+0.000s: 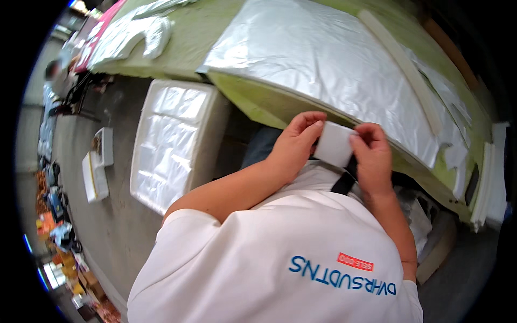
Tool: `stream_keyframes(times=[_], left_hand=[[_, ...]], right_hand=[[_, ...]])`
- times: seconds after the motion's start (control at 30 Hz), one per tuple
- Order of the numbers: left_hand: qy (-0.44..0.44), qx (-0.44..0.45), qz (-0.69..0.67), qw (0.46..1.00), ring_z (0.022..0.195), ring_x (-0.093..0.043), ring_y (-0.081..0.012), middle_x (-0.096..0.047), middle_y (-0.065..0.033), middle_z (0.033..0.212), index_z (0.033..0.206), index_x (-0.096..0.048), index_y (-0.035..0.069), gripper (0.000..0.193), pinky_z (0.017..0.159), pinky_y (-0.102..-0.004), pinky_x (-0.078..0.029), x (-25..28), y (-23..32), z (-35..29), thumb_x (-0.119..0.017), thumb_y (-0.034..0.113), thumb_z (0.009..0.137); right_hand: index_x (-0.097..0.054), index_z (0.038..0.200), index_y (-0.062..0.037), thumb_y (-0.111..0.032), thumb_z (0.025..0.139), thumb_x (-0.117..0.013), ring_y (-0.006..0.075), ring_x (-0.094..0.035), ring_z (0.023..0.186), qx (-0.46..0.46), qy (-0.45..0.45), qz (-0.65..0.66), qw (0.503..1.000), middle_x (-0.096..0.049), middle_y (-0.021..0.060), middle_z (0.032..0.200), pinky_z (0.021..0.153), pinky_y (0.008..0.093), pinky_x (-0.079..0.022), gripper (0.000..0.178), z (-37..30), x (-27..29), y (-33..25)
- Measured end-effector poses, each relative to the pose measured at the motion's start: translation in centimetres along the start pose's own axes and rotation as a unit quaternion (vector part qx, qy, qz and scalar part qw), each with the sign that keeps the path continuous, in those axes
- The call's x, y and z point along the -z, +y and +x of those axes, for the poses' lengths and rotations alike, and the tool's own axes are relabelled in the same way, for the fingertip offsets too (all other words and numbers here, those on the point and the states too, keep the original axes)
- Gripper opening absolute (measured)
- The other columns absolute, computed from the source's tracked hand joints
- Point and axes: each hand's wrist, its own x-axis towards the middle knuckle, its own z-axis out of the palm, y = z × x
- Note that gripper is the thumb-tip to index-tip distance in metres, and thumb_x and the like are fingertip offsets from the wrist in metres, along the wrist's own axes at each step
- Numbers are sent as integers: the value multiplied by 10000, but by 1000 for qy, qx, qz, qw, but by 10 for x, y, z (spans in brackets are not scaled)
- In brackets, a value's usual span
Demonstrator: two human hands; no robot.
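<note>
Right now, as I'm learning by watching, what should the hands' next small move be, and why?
I'd probably raise the white square toward the green table: the left hand and right hand hold it at opposite sides, it sits between the body and the table's edge, and the silver sheet lies just beyond.

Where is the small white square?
Right of the head view's centre, the white square is held between the left hand and right hand, near the green table.
</note>
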Motion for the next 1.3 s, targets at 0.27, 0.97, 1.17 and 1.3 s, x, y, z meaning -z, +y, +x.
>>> stream_keyframes(times=[0.27, 0.97, 1.17, 1.3], left_hand=[[-43, -50, 151, 986, 969, -609, -78, -670, 7, 1037, 1090, -677, 48, 128, 880, -244, -496, 25, -14, -9, -624, 24, 976], [327, -206, 787, 481, 993, -645, -245, -670, -64, 1123, 1032, -724, 134, 209, 882, -363, -524, 301, 126, -79, -682, 90, 832], [338, -121, 730, 582, 1061, -620, -267, -617, -67, 1216, 1074, -712, 150, 261, 921, -387, -519, 284, 130, -91, -698, 100, 818], [387, -228, 645, 618, 932, -616, -199, -640, -62, 1120, 1064, -694, 98, 229, 849, -323, -519, 270, 136, -80, -695, 61, 838]], right_hand=[[-598, 1136, -68, -38, 970, -634, 70, -552, 872, 7, -36, 18, 999, -615, -3, 995, 780, 227, -466, 173, -3, -4, 13], [-614, 1125, -59, -41, 994, -592, 94, -589, 831, -43, -89, 45, 994, -668, 35, 992, 761, 246, -497, 134, 1, -2, 25], [-608, 1109, -44, -14, 991, -573, 105, -589, 843, 65, -34, 27, 997, -663, 48, 996, 782, 249, -495, 127, -4, 32, 21], [-609, 1109, -29, 29, 976, -566, 135, -602, 939, 235, 113, -72, 963, -659, 71, 1074, 886, 276, -493, 152, -5, 67, -1]])
